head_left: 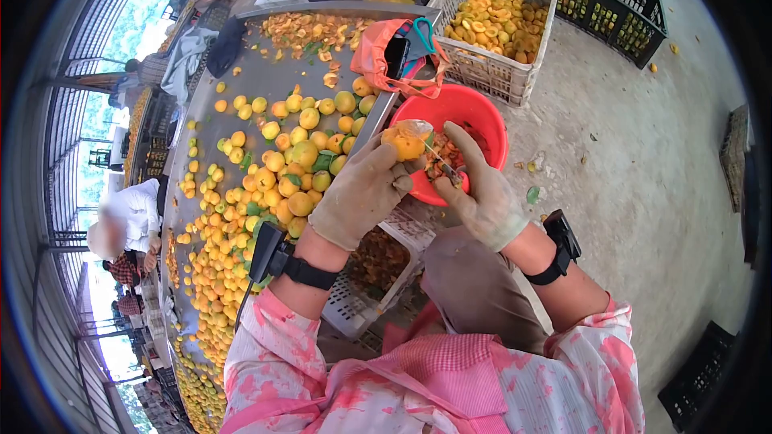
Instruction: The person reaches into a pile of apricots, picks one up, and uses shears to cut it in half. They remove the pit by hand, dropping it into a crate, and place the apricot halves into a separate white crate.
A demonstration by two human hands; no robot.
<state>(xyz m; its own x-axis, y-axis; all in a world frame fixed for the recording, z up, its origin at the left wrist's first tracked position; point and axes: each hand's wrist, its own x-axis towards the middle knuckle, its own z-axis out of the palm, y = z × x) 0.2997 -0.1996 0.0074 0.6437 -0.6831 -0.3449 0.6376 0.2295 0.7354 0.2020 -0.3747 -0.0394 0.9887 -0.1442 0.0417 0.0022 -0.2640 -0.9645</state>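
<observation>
Both of my hands wear pale work gloves and meet over a red bucket point(500, 138). My left hand point(354, 193) is closed around a yellow-orange apricot point(404, 141), which looks partly cut and wet. My right hand point(482, 197) pinches a small thin-bladed knife point(456, 178); its blade points toward the apricot, and most of the handle is hidden by my fingers. Reddish-brown fruit scraps lie inside the bucket, partly covered by my hands. To the left, many whole apricots point(277, 161) and some green leaves are spread over a metal table point(257, 72).
An orange bag point(374, 52) with a phone sits on the table corner. Beyond the bucket stands a white crate point(490, 72) of halved apricots. A black crate point(611, 12) is farther right. Below my hands is another white crate point(358, 313) with scraps. A co-worker point(129, 213) sits across the table.
</observation>
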